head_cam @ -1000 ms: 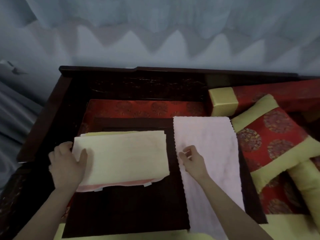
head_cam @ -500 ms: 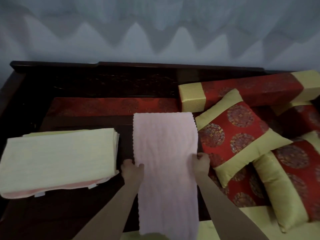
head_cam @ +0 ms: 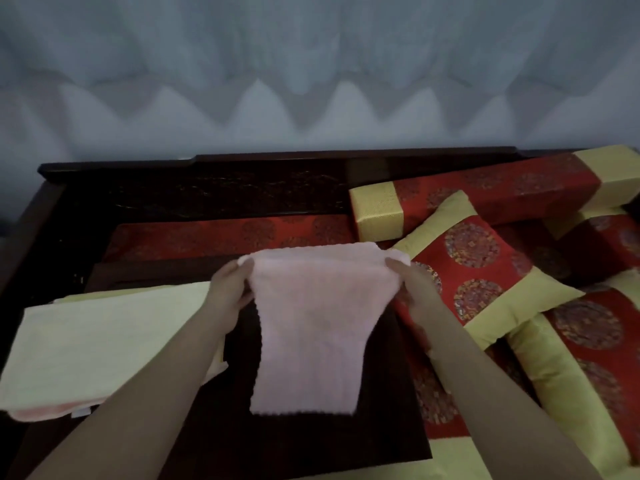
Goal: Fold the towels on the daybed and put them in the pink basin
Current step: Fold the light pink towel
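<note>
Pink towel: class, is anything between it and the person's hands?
Nothing visible: the left hand and right hand each grip a far corner of the pink towel directly. The pink basin is out of view.

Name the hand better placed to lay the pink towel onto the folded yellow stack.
Left, probably. The left hand grips the pink towel right beside the yellow stack; the right hand holds the opposite corner, by the cushions.

Pale grey curtain, dark wooden daybed frame, red-and-gold cushions, dim light
</note>
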Available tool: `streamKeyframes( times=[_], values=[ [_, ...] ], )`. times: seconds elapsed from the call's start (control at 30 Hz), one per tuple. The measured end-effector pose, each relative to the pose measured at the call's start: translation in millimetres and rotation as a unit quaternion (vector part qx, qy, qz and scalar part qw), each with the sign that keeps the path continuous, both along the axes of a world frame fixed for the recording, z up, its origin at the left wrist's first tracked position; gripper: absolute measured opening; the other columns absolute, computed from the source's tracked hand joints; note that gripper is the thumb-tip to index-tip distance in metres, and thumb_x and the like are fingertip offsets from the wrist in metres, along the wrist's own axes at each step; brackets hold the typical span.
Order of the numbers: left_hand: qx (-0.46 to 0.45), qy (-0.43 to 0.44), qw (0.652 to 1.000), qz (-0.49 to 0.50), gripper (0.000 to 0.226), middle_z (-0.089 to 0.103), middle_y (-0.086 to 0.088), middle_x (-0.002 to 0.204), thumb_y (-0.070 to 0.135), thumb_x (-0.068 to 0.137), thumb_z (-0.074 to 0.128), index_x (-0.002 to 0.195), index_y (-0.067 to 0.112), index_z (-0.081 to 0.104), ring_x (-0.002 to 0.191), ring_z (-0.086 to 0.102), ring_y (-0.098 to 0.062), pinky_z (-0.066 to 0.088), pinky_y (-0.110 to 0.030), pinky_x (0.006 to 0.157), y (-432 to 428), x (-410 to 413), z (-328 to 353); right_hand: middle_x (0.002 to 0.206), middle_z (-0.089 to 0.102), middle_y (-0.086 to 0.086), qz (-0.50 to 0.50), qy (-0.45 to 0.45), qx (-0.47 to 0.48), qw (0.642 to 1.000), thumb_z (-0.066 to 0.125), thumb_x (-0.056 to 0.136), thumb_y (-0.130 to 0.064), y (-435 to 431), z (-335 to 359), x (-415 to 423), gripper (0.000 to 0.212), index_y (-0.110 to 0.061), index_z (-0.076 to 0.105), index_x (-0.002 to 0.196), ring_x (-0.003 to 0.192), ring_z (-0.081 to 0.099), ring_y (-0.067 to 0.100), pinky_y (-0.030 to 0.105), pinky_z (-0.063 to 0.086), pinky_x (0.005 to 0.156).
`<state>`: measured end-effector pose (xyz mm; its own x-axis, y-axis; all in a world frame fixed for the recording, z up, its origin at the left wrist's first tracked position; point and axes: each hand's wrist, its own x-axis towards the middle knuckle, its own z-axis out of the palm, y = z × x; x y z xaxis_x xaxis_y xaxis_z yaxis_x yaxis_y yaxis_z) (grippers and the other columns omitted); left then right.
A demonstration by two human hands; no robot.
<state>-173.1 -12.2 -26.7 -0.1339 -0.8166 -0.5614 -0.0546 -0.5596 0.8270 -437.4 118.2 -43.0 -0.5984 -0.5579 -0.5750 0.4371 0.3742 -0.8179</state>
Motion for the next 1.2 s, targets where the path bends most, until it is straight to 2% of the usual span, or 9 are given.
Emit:
streamKeyframes(
  times=[0.33, 0.47, 0.53, 0.63, 0.7, 0.8, 0.97, 1.1, 1.2],
  values=[
    [-0.158, 0.126, 0.978, -0.05, 0.011, 0.067, -0.006, 0.098, 0.015, 0.092, 0.055, 0.09, 0.015, 0.065, 0.091, 0.064, -0.016, 0.051, -0.031, 0.086, -23.0, 26.8, 128.3, 0.09, 0.068, 0.008, 0.026, 0.236, -0.182, 0.954, 0.074, 0.076, -0.013, 3.7, 145.1, -21.4, 0.019, -0.007, 0.067, 0.093, 0.083, 0.064, 0.023, 0.037, 0.05, 0.073],
    [-0.128, 0.085, 0.985, -0.077, 0.014, 0.067, -0.011, 0.103, 0.013, 0.092, 0.053, 0.099, 0.011, 0.065, 0.093, 0.063, -0.021, 0.05, -0.034, 0.087, 0.0, 47.0, 104.5, 0.078, 0.069, -0.006, 0.08, 0.274, -0.145, 0.947, 0.071, 0.081, -0.012, 46.1, 133.7, -0.6, 0.008, -0.02, 0.069, 0.08, 0.071, 0.064, 0.008, 0.023, 0.052, 0.062],
    [-0.099, 0.039, 0.989, -0.104, 0.014, 0.069, -0.011, 0.103, 0.012, 0.091, 0.055, 0.098, 0.01, 0.067, 0.09, 0.065, -0.021, 0.052, -0.032, 0.082, 18.0, 59.9, 75.0, 0.064, 0.062, -0.007, 0.117, 0.292, -0.104, 0.943, 0.072, 0.081, -0.012, 74.6, 105.7, 11.4, 0.007, -0.01, 0.067, 0.076, 0.057, 0.056, 0.003, 0.015, 0.044, 0.051],
    [-0.04, -0.053, 0.98, -0.188, 0.016, 0.073, -0.017, 0.095, 0.008, 0.089, 0.058, 0.097, 0.002, 0.07, 0.087, 0.065, -0.022, 0.05, -0.026, 0.075, 51.5, 82.9, 24.1, 0.054, 0.042, 0.001, 0.166, 0.284, 0.002, 0.944, 0.08, 0.072, -0.019, 124.5, 44.2, 30.3, 0.038, 0.006, 0.052, 0.065, 0.047, 0.038, 0.004, 0.022, 0.029, 0.049],
    [-0.038, -0.148, 0.941, -0.303, 0.017, 0.07, -0.01, 0.077, 0.017, 0.085, 0.065, 0.078, 0.002, 0.07, 0.078, 0.06, -0.015, 0.044, -0.026, 0.071, 72.5, 100.2, -12.7, 0.054, 0.039, -0.003, 0.195, 0.264, 0.086, 0.941, 0.088, 0.058, -0.036, 158.3, -1.9, 40.8, 0.055, 0.002, 0.047, 0.058, 0.049, 0.036, 0.005, 0.025, 0.025, 0.05],
    [-0.056, -0.281, 0.831, -0.476, 0.032, 0.054, 0.008, 0.061, 0.04, 0.072, 0.07, 0.056, 0.015, 0.057, 0.062, 0.049, 0.002, 0.04, -0.022, 0.066, 93.0, 117.7, -52.4, 0.051, 0.043, -0.01, 0.265, 0.247, 0.193, 0.912, 0.085, 0.054, -0.041, 197.0, -59.5, 53.0, 0.044, -0.012, 0.052, 0.053, 0.049, 0.039, 0.001, 0.026, 0.026, 0.051],
    [-0.106, -0.356, 0.714, -0.593, 0.005, 0.056, 0.017, 0.082, 0.029, 0.082, 0.059, 0.085, 0.026, 0.063, 0.085, 0.058, -0.003, 0.044, -0.011, 0.07, 79.2, 90.5, -68.8, 0.054, 0.048, -0.01, 0.349, 0.26, 0.27, 0.859, 0.076, 0.061, -0.055, 187.1, -74.7, 50.1, 0.046, -0.02, 0.046, 0.056, 0.055, 0.048, 0.004, 0.028, 0.033, 0.055],
    [-0.229, -0.334, 0.772, -0.49, 0.009, 0.069, 0.002, 0.09, 0.018, 0.087, 0.056, 0.086, 0.021, 0.065, 0.089, 0.065, -0.015, 0.052, -0.03, 0.082, 23.7, 29.0, -68.0, 0.069, 0.063, -0.005, 0.239, 0.381, 0.21, 0.868, 0.074, 0.075, -0.047, 114.2, -55.9, 17.6, 0.029, -0.021, 0.061, 0.07, 0.063, 0.058, 0.012, 0.024, 0.04, 0.057],
    [-0.323, -0.331, 0.784, -0.414, 0.025, 0.065, -0.013, 0.112, 0.009, 0.09, 0.053, 0.112, 0.007, 0.064, 0.105, 0.06, -0.028, 0.046, -0.033, 0.091, -27.3, -18.6, -74.5, 0.085, 0.066, 0.002, 0.206, 0.428, 0.159, 0.865, 0.07, 0.082, -0.025, 43.6, -55.8, -9.2, 0.011, -0.015, 0.067, 0.083, 0.078, 0.059, 0.019, 0.03, 0.042, 0.065]
  ],
)
